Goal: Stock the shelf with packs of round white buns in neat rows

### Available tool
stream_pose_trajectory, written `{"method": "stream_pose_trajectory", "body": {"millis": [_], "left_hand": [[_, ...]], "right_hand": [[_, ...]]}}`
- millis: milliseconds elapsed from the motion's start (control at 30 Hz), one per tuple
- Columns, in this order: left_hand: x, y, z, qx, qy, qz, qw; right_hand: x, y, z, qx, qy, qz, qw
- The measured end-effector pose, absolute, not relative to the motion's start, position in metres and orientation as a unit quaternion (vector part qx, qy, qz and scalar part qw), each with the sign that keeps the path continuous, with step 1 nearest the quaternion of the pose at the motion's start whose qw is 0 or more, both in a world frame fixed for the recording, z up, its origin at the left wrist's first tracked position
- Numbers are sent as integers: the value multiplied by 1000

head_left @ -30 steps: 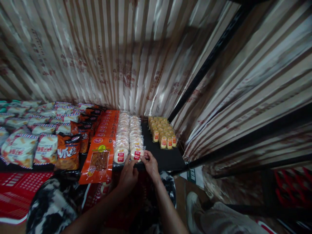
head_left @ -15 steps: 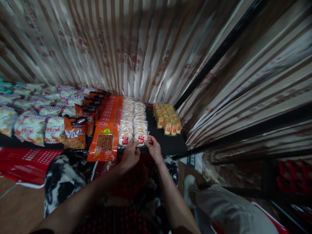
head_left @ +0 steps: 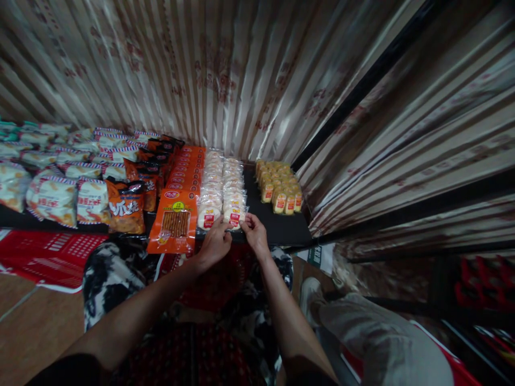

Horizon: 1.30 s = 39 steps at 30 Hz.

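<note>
Two rows of round white cakes in clear wrappers with red labels stand on the black shelf [head_left: 277, 233]. At the front of the right-hand row is a wrapped white cake [head_left: 234, 216], held at its lower edges between both hands. My left hand [head_left: 216, 239] is closed at its left side, fingertips on the wrapper. On the other side my right hand [head_left: 256, 234] pinches the wrapper's edge. The front wrapped cake of the left-hand row [head_left: 208, 213] is just beside my left fingertips. Orange snack packets [head_left: 175, 222] overlap in a row to the left.
Small yellow wrapped cakes [head_left: 277, 185] sit right of the white rows. Orange-black bags [head_left: 125, 206] and white bags [head_left: 52, 201] fill the left. A striped plastic sheet [head_left: 225, 69] hangs behind. Red baskets [head_left: 52, 257] are below, and another person's leg [head_left: 374, 332] is at right.
The view has tilted slightly, so the shelf and goods appear a little higher. Both hands keep their places at the front white cake, with little visible movement.
</note>
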<state>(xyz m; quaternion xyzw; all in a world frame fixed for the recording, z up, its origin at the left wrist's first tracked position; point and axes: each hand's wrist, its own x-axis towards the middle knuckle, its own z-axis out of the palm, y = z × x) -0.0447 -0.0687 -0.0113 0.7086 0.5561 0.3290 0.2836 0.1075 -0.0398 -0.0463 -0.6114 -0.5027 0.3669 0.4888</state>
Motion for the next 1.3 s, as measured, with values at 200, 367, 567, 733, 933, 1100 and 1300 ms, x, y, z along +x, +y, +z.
{"method": "stream_pose_trajectory", "body": {"millis": [200, 367, 567, 733, 933, 1100, 1300], "left_hand": [[-44, -71, -11, 710, 548, 337, 286], [-43, -72, -13, 706, 549, 345, 286], [-42, -70, -15, 707, 543, 355, 281], [-41, -70, -13, 708, 549, 345, 279], [-41, -77, -15, 717, 537, 359, 264], [-40, -80, -19, 725, 533, 338, 276], [-38, -84, -22, 731, 534, 330, 269]], "right_hand": [[107, -40, -42, -645, -530, 289, 468], [105, -40, -41, -650, -542, 268, 461], [103, -38, -38, -668, -548, 239, 443], [102, -36, -39, -675, -528, 250, 451], [101, -38, -41, -669, -516, 255, 470], [99, -35, -40, -664, -514, 255, 479], [97, -35, -43, -650, -508, 275, 494]]}}
